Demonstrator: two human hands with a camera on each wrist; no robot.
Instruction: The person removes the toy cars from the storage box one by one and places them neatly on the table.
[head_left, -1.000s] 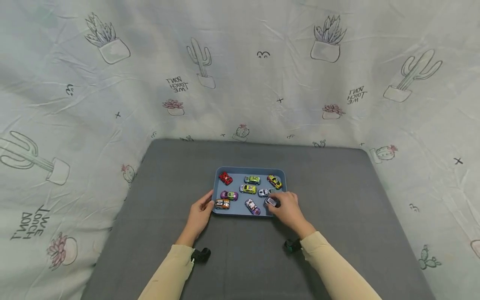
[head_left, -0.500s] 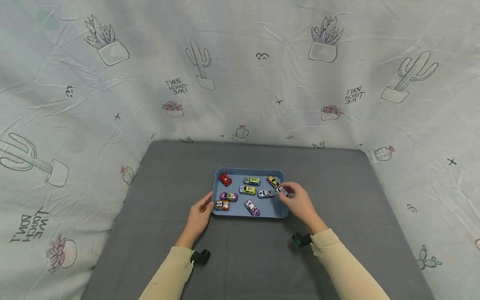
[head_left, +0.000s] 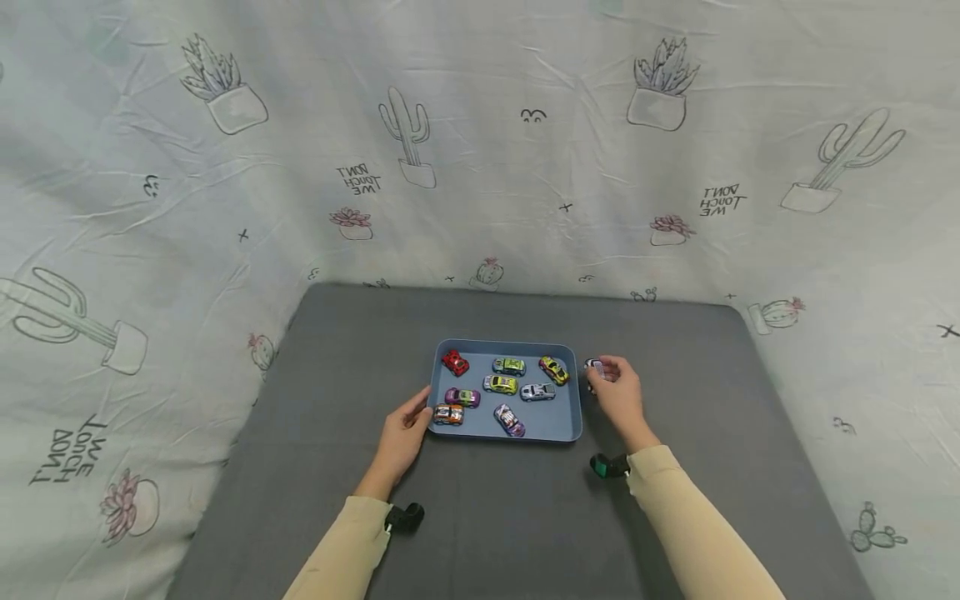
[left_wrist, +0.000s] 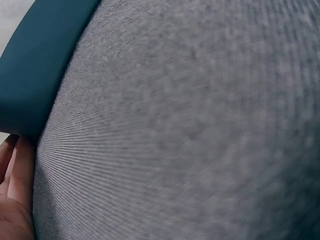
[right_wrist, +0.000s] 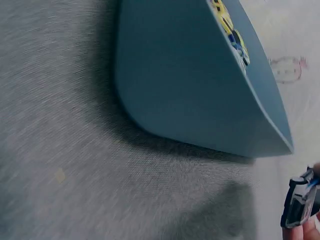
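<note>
A blue-grey tray [head_left: 547, 427] with low walls bears several small toy cars, among them a red car [head_left: 455, 362], a purple car [head_left: 462, 397] and an orange car [head_left: 448, 414]. At the tray's left wall, my left hand [head_left: 400, 437] touches the outside with its thumb and straight fingers; the left wrist view has fingers [left_wrist: 22, 170] meeting the tray's lower edge. Just outside the right wall, my right hand [head_left: 621, 400] pinches a white and dark toy car [head_left: 593, 367] between thumb and fingers. That same car [right_wrist: 300, 202] shows at the right wrist view's edge.
A grey cloth-covered table [head_left: 495, 517] lies under the tray. Behind and to both sides hangs a pale curtain [head_left: 480, 150] printed with cacti. Inside the tray, a yellow car [head_left: 554, 370] stands close to the right wall, with a silver car [head_left: 537, 392] to its lower left.
My right hand has lifted the white and dark toy car from the tray's lower right and carried it over the right wall to outside. My left hand has stayed at the left wall.
</note>
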